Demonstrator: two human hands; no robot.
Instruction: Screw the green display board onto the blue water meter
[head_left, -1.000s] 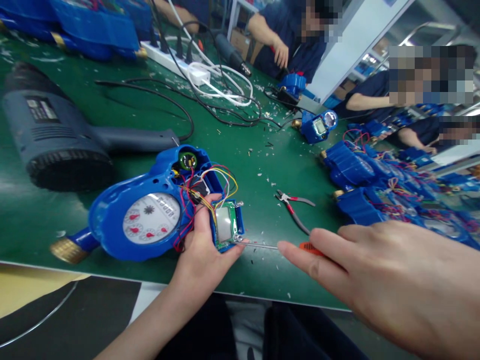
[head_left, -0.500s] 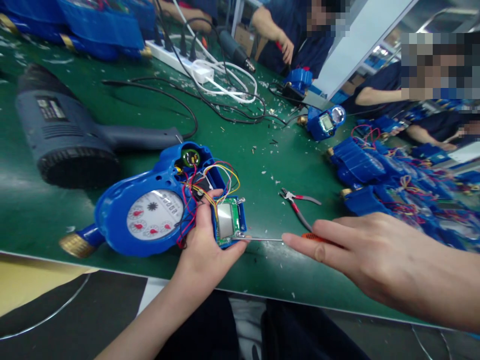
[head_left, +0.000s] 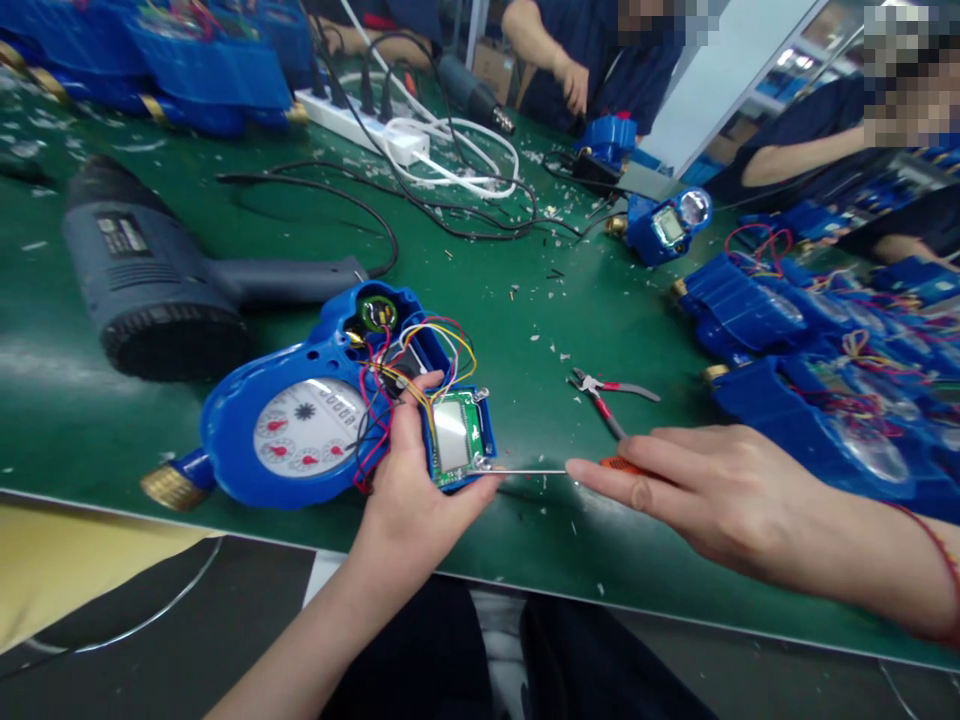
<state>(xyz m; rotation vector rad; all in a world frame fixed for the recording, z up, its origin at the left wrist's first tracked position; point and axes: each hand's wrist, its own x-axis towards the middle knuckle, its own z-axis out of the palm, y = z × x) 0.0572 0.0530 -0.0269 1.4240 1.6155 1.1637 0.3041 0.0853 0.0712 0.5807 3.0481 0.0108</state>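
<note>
A blue water meter point(head_left: 232, 430) with a round white dial lies on the green table near its front edge. Coloured wires point(head_left: 442, 335) run from its open housing to a small circuit board with a display point(head_left: 452, 435), set in a blue case. My left hand point(head_left: 412, 470) is closed around that case, thumb along its lower side. My right hand point(head_left: 697, 480) grips a screwdriver point(head_left: 536, 471) by its orange handle, mostly hidden under the fingers. Its thin shaft points left, with the tip at the board's lower right corner. Red-handled cutting pliers point(head_left: 607, 388) lie just beyond my right hand.
A grey heat gun point(head_left: 150, 270) lies at the left. Behind it are a white power strip point(head_left: 360, 125) and tangled cables. More blue meters point(head_left: 825, 400) stand at the right, others point(head_left: 210, 70) at the back left. Co-workers sit across the table; white scraps litter it.
The view has shifted slightly, so most things on the table sit a little further right. Both hands keep their hold, and the screwdriver tip stays at the same corner of the board.
</note>
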